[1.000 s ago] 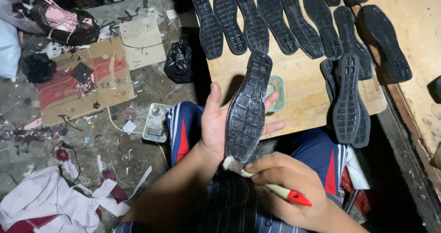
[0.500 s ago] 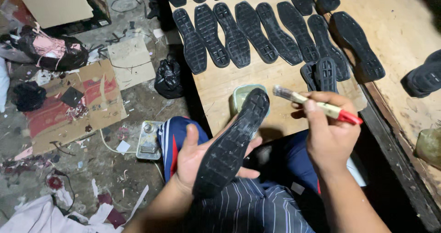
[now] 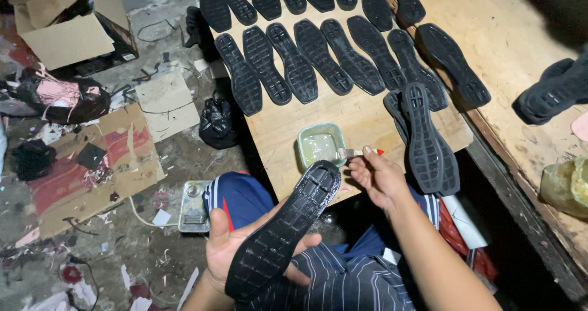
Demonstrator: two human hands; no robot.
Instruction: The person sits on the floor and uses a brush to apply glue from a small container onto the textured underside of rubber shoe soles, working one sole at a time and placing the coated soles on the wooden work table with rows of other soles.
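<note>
Since half a second ago the right hand (image 3: pixel 378 177) has dropped from up in the air, fingers pinched around a red-handled brush (image 3: pixel 360 153) whose bristles now sit in the little green glue tub (image 3: pixel 321 144) on the wooden board (image 3: pixel 288 124). Left hand (image 3: pixel 236 250) cups a black shoe sole (image 3: pixel 283 228) over the lap, tread up, just below the tub. More soles (image 3: pixel 318 60) lie in rows on the board.

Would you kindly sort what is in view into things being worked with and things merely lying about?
In use:
- black shoe sole in the left hand
- brush in the right hand, tip at the small tub
- rows of soles on the wooden board

Lying about:
- cardboard box
- black bag
- cardboard sheet
- scraps on the floor
</note>
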